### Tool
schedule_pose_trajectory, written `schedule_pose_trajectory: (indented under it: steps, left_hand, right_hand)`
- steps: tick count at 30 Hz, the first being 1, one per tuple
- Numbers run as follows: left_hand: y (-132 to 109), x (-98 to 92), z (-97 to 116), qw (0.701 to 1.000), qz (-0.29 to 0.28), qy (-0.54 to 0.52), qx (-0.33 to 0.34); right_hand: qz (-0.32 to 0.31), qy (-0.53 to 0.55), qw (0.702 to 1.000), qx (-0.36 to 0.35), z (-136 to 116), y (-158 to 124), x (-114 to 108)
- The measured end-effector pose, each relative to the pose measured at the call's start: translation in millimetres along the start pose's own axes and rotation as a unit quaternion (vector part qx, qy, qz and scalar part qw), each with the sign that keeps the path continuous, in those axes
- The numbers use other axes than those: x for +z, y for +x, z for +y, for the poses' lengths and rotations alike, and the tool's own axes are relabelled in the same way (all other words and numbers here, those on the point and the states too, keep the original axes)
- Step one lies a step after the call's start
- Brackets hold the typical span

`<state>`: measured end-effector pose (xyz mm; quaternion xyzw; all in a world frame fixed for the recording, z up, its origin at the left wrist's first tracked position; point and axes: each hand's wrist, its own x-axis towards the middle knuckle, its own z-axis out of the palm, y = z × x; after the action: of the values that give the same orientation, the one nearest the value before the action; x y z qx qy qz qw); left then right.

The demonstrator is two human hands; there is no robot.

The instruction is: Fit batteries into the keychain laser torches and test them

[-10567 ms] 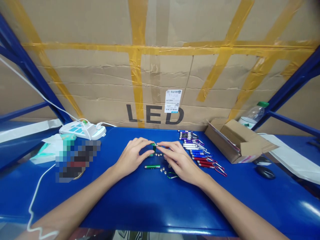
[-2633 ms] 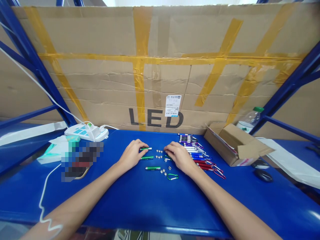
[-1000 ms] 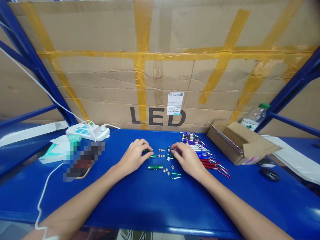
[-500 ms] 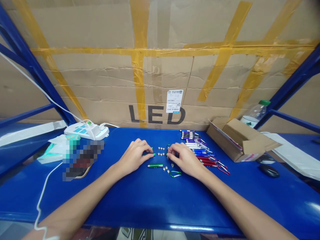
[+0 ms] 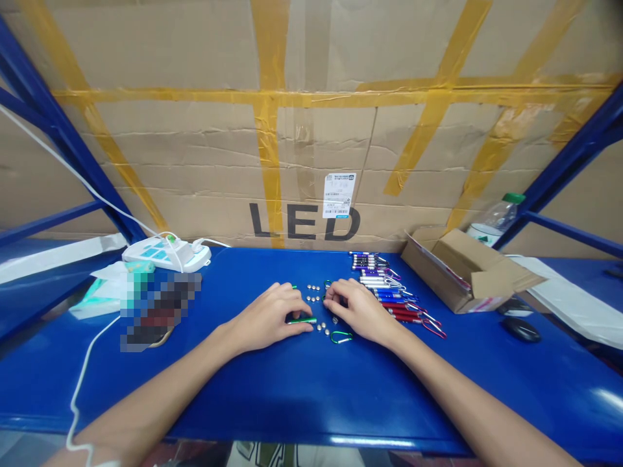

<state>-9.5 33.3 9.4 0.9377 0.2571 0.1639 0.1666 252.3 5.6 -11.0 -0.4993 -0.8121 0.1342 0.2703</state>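
Green tube (image 5: 304,320) lies on the table (image 5: 292,395) between thumb and fingers of the left hand (image 5: 267,318), grip unclear; fingers of the right hand (image 5: 359,307) curl, any hold hidden. Lining up appears underway; the next move calls for sparing nearby cells (image 5: 319,327).

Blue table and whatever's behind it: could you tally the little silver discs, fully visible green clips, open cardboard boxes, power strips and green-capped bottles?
Silver discs: 9
Green clip: 1
Open cardboard box: 1
Power strip: 1
Green-capped bottle: 1
Total: 13
Green pieces partly hidden by the right hand are left out.
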Motion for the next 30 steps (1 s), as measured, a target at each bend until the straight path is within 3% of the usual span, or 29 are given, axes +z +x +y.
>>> schedule_pose_trajectory:
  steps: [13,23,30]
  left_hand:
    - [0,-4.0,8,0.999,-0.039,0.025,-0.011]
    - [3,14.6,11,0.999,-0.012,0.03,0.005]
    - [4,19.1,16,0.999,-0.027,0.019,0.028]
  right_hand:
    - [-0.006,0.013,1.0,0.003,1,1,0]
    - [0.026,-0.004,0.999,0.02,7,1,1]
    - [0.037,0.001,0.999,0.028,11,2,5]
